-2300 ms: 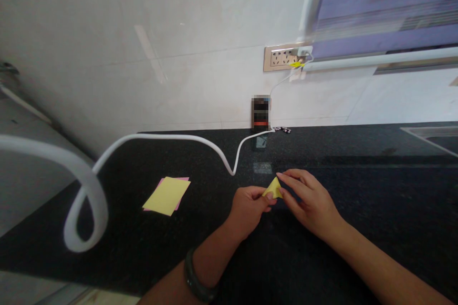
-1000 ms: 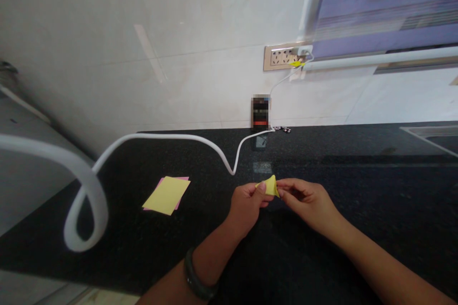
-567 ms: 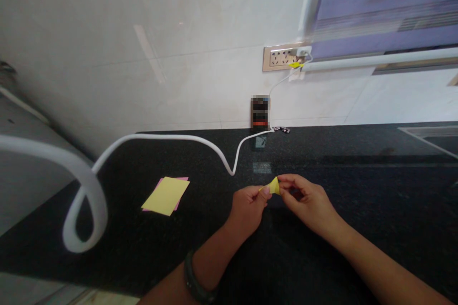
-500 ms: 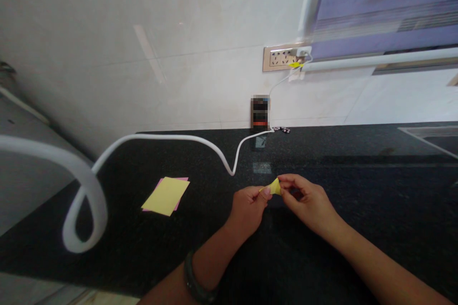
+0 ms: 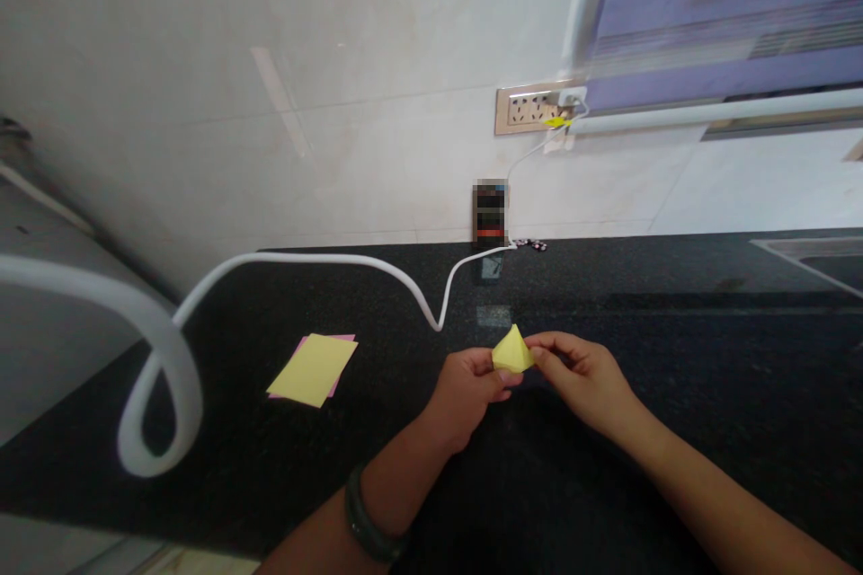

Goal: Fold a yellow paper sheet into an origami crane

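Note:
A small folded yellow paper (image 5: 511, 351), triangular in outline, is held just above the black countertop (image 5: 674, 377). My left hand (image 5: 467, 395) pinches its left side with thumb and fingers closed. My right hand (image 5: 583, 373) pinches its right corner, fingers curled in. A dark band sits on my left wrist. A flat yellow sheet (image 5: 314, 368) lies on a pink sheet to the left, apart from both hands.
A thick white hose (image 5: 158, 350) loops over the counter's left end and runs to the back wall. A small dark device (image 5: 490, 214) stands against the wall, its thin white cable going up to a socket strip (image 5: 532, 110). A sink edge (image 5: 809, 256) shows far right.
The yellow paper has been turned and spread between my fingers, now showing a broader triangular face. Both hands stayed in about the same place above the counter.

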Demonstrator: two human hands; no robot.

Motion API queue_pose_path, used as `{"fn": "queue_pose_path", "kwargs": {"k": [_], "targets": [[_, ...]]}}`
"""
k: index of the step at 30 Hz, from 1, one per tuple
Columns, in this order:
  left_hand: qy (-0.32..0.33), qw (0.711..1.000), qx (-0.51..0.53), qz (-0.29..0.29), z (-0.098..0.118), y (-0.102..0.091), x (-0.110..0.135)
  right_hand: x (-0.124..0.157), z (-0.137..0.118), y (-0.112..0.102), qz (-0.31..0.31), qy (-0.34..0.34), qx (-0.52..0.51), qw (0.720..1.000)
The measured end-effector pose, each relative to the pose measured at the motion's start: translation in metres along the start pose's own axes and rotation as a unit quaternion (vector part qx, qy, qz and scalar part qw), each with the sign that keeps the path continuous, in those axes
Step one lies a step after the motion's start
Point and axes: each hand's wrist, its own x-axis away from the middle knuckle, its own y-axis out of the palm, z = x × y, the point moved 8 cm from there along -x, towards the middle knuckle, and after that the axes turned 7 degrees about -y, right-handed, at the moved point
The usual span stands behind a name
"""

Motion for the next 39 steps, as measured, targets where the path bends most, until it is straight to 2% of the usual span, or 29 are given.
{"fn": "queue_pose_path", "kwargs": {"k": [6, 12, 18, 22, 27, 32, 39], "targets": [[0.017, 1.000, -0.018, -0.001, 0.000, 0.001, 0.000, 0.000, -0.013, 0.003, -0.008, -0.039, 0.029, 0.999], [0.001, 0.999, -0.044, 0.022, -0.003, 0.000, -0.002, 0.000, -0.025, -0.001, 0.019, -0.098, -0.002, 0.995], [0.035, 0.998, -0.055, 0.002, 0.008, 0.004, 0.002, 0.001, -0.034, 0.006, -0.052, -0.128, -0.014, 0.990], [0.050, 0.998, -0.044, -0.007, 0.012, 0.008, 0.005, 0.000, -0.032, 0.006, -0.053, -0.107, -0.017, 0.993], [0.048, 0.997, -0.063, -0.009, 0.011, 0.008, 0.005, -0.001, -0.026, 0.008, -0.046, -0.059, -0.083, 0.994], [0.051, 0.991, -0.122, 0.012, 0.007, 0.005, 0.004, -0.001, -0.023, 0.010, -0.049, -0.035, -0.131, 0.990], [0.105, 0.965, -0.240, 0.003, 0.011, 0.007, 0.005, 0.000, -0.017, 0.010, -0.050, -0.017, -0.126, 0.991]]}}
